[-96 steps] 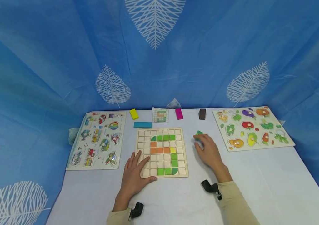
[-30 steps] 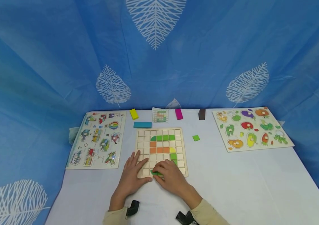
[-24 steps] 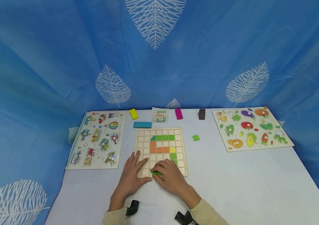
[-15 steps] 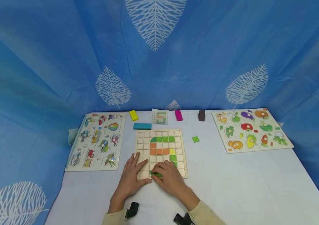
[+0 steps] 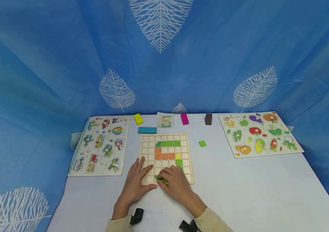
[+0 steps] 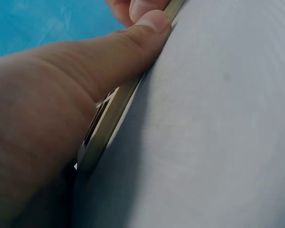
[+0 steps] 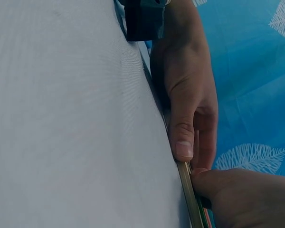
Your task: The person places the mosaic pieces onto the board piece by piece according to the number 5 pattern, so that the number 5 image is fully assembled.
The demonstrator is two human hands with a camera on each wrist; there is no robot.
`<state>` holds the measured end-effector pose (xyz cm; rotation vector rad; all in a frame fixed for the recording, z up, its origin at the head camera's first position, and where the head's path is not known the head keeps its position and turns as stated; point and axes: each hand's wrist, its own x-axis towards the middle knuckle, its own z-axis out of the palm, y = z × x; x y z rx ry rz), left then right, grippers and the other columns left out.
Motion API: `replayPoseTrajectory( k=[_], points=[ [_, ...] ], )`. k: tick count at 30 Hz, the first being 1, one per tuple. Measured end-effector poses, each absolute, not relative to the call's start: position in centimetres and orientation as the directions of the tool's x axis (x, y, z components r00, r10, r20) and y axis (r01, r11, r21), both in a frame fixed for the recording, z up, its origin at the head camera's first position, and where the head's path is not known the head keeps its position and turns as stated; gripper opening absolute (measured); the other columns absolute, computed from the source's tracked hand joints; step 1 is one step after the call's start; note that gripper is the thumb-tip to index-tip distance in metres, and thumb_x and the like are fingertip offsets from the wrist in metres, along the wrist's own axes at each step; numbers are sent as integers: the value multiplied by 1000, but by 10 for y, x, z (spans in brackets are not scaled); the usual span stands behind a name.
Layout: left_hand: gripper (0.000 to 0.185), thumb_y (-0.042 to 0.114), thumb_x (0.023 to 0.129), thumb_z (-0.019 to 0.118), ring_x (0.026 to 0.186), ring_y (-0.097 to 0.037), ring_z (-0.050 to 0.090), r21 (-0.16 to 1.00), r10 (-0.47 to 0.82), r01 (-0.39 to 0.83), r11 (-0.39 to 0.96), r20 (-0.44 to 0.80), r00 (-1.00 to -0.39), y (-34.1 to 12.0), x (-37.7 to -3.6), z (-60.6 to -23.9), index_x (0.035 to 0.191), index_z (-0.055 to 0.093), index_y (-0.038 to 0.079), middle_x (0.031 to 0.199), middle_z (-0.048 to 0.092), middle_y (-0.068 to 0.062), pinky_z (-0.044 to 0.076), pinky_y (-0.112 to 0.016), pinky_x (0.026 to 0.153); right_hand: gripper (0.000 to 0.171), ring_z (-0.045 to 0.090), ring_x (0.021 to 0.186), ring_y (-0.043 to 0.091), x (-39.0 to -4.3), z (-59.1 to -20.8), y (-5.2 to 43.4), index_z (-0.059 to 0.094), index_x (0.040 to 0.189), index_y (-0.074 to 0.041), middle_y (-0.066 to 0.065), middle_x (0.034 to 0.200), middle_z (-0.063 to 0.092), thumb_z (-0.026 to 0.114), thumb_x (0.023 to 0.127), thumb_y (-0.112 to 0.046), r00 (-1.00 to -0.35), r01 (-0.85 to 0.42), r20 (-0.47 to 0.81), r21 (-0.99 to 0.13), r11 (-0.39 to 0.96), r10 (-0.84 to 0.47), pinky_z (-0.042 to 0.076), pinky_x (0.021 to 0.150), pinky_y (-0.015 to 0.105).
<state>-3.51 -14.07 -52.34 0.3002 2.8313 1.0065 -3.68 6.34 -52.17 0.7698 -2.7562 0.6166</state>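
A wooden grid board lies mid-table, with green, orange and yellow tiles set in its cells. My left hand rests spread over its front left corner; in the left wrist view the thumb lies along the board's edge. With thumb and forefinger, my right hand pinches a dark green rounded tile at the front row, left of the light green tiles there. That hand covers part of the row. Both hands come close together at the board's front edge in the right wrist view, where the right fingers meet the left thumb.
A loose green square tile lies right of the board. Behind it are a pattern card and yellow, blue, magenta and brown blocks. Picture puzzles stand left and right.
From beside the green pieces right of the board, my right hand has come to the front row with the rounded tile. Over the last second both hands have stayed nearly still.
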Motion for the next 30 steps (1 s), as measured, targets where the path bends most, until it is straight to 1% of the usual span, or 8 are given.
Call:
replayPoseTrajectory(
  k=[5,9,11,14,17,21,24,30],
  points=[
    [82,41,73,90,158,-42,15,637,230,151,756,-43,-972,-141,-34,-523,145,58,19,170,24,-15,18,-66,124,13,54,81,7,-37,-518,73,75,89,-29,-16,98,72,83,84,-38,-832,-538,362,-342,770,-420,39,71,25],
    [82,41,73,90,158,-42,15,640,224,142,755,-48,-973,-141,-34,-522,145,58,19,170,24,-15,17,-64,125,15,57,85,10,-47,-516,98,75,92,-25,-11,99,72,84,84,-33,-865,-480,382,-442,758,-324,41,71,26],
    [83,42,73,90,158,-41,14,644,221,135,753,-54,-974,-141,-34,-521,146,58,19,170,23,-14,16,-63,125,14,60,90,13,-55,-516,116,75,95,-21,-7,101,72,83,86,-28,-895,-418,369,-493,763,-252,45,74,29],
    [83,42,72,90,158,-41,13,650,215,123,750,-64,-974,-142,-34,-521,146,58,19,170,23,-14,15,-64,125,16,63,98,20,-66,-519,145,75,101,-15,0,105,72,82,88,-22,-933,-311,331,-553,773,-138,52,84,37],
    [84,42,72,90,159,-41,13,652,215,114,750,-77,-974,-142,-34,-521,146,57,19,170,22,-13,15,-64,125,26,65,105,26,-74,-523,171,74,110,-9,8,113,71,82,88,-19,-953,-221,300,-579,785,-47,56,87,43],
    [83,42,72,90,159,-41,13,652,215,117,750,-73,-974,-141,-34,-521,146,58,19,170,23,-14,15,-64,125,40,65,102,30,-84,-527,192,68,124,-3,17,122,68,80,90,-19,-966,-138,257,-583,801,21,57,80,45],
    [83,41,72,90,158,-41,14,651,217,123,749,-66,-974,-141,-34,-520,146,58,19,170,23,-14,16,-64,125,48,64,99,33,-93,-529,200,62,133,-2,21,126,65,77,92,-21,-975,-79,212,-586,806,58,56,81,47],
    [83,42,72,90,158,-41,14,653,217,127,746,-59,-974,-139,-35,-520,145,59,19,170,25,-14,17,-65,125,56,60,119,43,-110,-530,203,59,136,4,27,132,61,77,92,-26,-978,-2,170,-599,801,125,52,99,55]
  ],
)
